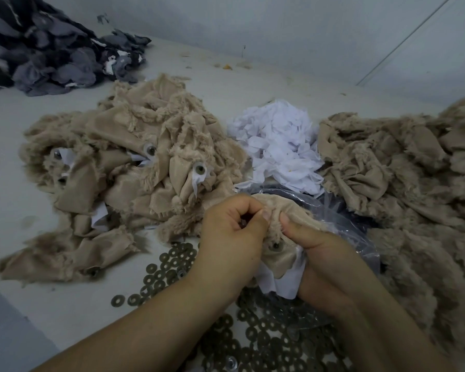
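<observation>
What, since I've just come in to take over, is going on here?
A person is working on a beige plush piece, gripped by the left hand and right hand; one plastic eye already sits in it. Washers lie scattered on the table beneath. A pile of plush pieces with eyes fitted lies left, another plush pile right, white scraps between.

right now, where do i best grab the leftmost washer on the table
Probably pinch the washer across its outer rim, coming straight down from above: it lies flat and thin on the table, with bare surface on its left.
</observation>
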A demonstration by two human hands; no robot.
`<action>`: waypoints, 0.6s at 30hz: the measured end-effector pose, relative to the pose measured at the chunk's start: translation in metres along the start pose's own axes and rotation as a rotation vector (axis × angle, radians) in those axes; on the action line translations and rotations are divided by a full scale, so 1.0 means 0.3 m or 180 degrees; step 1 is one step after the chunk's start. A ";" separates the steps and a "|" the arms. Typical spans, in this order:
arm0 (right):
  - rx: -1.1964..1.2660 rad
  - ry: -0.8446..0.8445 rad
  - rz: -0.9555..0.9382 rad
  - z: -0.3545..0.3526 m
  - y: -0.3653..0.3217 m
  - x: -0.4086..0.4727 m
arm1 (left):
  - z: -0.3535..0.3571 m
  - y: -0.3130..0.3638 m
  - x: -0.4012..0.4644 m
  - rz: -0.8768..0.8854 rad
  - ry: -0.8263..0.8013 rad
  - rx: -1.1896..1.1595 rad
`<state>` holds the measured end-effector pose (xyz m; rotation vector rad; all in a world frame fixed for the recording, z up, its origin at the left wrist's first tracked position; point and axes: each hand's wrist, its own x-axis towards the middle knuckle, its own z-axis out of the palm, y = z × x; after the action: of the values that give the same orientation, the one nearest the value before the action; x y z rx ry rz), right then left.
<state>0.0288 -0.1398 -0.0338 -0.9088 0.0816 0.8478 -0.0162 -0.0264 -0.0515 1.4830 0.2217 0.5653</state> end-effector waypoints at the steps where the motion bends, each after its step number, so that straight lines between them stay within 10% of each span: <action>1: 0.0007 0.0012 0.0015 -0.001 -0.001 -0.002 | 0.000 0.001 -0.001 0.0024 -0.0004 0.0007; 18: -0.0519 0.0016 -0.0159 -0.036 0.007 0.021 | 0.006 -0.009 -0.034 0.0514 0.0083 0.1253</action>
<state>0.0347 -0.1430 -0.0446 -1.0617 -0.0060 0.8139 -0.0235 -0.0328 -0.0559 1.8875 0.2445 0.6989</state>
